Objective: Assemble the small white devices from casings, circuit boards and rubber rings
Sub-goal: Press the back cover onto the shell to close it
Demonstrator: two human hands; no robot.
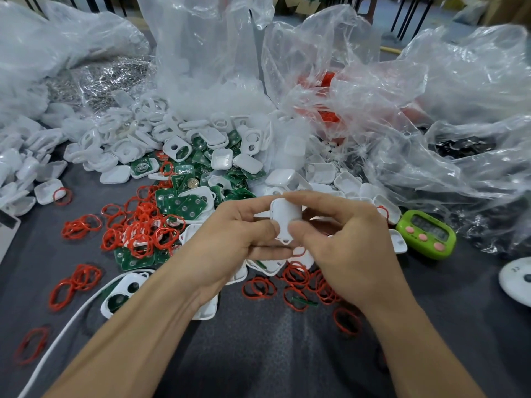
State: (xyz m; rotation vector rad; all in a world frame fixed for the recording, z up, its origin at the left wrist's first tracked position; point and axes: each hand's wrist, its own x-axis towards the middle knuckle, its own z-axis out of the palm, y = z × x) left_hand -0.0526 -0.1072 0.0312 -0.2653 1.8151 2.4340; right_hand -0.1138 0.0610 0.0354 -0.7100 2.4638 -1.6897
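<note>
Hands [230,239] pinch a casing [285,218]; bag [207,76] spills casings [161,124].

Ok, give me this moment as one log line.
left hand: grips white casing | right hand: grips same casing | red rubber rings, green circuit boards: scattered on table | green timer: right

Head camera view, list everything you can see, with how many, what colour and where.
white device: one, white, between both hands
casings: many, white, heaped behind the hands
circuit boards: many, green, centre pile
rubber rings: many, red, scattered left and front
plastic bags: several, clear, back and right
timer: one, green, pink buttons, right of hands
cable: one, white, lower left
round disc: one, white, right edge, cut off
left hand: one, pinches the white device
right hand: one, pinches the white device
</note>
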